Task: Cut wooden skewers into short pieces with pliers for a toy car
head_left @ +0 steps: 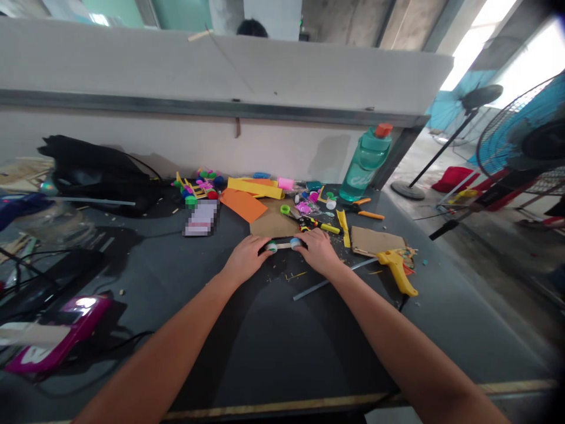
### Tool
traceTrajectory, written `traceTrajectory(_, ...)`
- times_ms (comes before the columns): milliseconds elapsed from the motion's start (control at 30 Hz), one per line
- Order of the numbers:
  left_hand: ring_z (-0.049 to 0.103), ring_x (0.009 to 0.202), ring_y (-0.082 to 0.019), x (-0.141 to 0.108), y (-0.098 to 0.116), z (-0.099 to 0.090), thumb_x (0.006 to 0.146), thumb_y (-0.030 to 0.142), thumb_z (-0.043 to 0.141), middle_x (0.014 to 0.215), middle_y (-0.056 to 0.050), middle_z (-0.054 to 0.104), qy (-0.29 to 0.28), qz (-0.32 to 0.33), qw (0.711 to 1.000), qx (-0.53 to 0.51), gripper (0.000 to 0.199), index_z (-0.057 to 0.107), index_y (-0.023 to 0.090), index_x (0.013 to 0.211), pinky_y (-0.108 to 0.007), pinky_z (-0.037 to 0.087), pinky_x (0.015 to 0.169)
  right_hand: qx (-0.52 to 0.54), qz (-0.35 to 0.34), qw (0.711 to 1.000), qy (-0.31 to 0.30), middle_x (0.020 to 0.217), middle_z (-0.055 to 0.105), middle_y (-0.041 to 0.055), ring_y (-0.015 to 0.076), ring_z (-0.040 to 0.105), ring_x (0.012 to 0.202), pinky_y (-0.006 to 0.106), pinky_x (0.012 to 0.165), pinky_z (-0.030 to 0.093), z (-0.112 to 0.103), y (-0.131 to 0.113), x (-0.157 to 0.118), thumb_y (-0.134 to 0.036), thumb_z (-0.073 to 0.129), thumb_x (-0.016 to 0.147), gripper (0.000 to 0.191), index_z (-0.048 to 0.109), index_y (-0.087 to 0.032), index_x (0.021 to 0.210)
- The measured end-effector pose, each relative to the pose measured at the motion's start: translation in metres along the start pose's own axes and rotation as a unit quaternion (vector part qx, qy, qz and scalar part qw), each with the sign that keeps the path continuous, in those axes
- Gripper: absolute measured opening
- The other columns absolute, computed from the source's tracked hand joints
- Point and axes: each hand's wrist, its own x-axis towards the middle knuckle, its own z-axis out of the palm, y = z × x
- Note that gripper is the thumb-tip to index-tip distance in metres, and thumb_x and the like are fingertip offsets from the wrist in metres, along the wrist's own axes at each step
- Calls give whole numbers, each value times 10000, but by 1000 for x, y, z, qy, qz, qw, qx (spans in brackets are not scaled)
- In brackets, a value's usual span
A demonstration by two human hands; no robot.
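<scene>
Two hands [245, 258] [318, 252], two small wheels [272, 247] [295, 242]

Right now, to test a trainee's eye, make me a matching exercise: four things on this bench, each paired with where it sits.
Things:
1. Yellow hot glue gun
2. Teal water bottle
3. Orange paper sheet
4. Short stick with round blue-white ends

Places:
A. Between the left hand and right hand
B. Right of the right hand, on the dark bench
C. Standing at the bench's back edge
D. Beside the brown cardboard

Pairs: 1-B, 2-C, 3-D, 4-A
</scene>
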Motion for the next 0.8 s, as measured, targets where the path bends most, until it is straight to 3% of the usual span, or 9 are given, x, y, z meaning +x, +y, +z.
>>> traceTrajectory(400,612,959,-222,3,-2,4,857,321,570,1023,-55,687,-13,-22,1000,-10,255,640,212,1077,-346,469,858,-11,-5,1000,-7,788,699,45,219,576,823,322,775,380,-2,2,7,-237,657,785,148,720,-235,919)
traceTrajectory(800,613,883,-206,5,-3,4,850,314,582,917,-34,686,-15,-17,1000,-10,199,657,235,1016,-312,470,780,-10,-17,1000,-11,749,657,33,201,544,799,274,729,386,2,3,6,-222,625,806,110,710,-229,875)
